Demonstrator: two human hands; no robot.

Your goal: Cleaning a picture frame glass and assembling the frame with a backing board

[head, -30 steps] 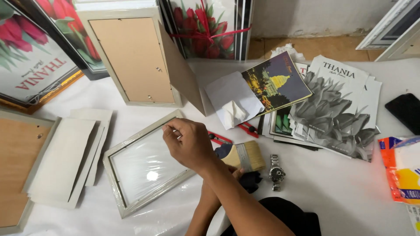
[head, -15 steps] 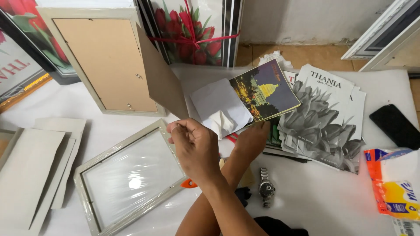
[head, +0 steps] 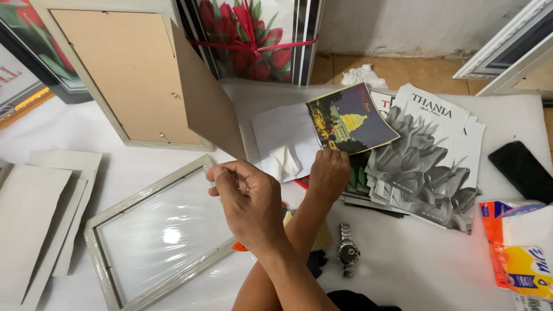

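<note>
Two bare hands work with crossed forearms over a pale rectangular picture frame wrapped in clear plastic film [head: 161, 236], which lies flat on the white table cover [head: 415, 270].

The right hand [head: 245, 198] hangs over the upper right corner of this frame. Its thumb and fingers are pressed together at the tips, as if they pinch something very small, but I cannot tell if anything is between them.

The left hand [head: 329, 173] passes under the right forearm and goes to the right of the frame. It rests on the lower edge of a glossy colour print of a lit domed building at night [head: 351, 118]. The fingers curl down on this edge. I cannot say if they grip the print or only press on it, because the back of the hand hides the fingertips. The print lies tilted, partly on a white paper sheet [head: 276, 132] and partly on a stack of grey flower prints [head: 426, 167], so I think it is the top one, ready to be taken.

Behind the wrapped frame, a second frame with a brown backing board [head: 132, 75] leans with its stand flap open. Left of the wrapped frame lie grey cardboard sheets [head: 34, 213], cut off by the edge of the view. To its right, a steel wristwatch [head: 347, 250] lies near the forearms, probably put off so that it does not scratch anything. A small orange thing [head: 239, 246] shows under the right wrist; what it is I cannot make out.
</note>
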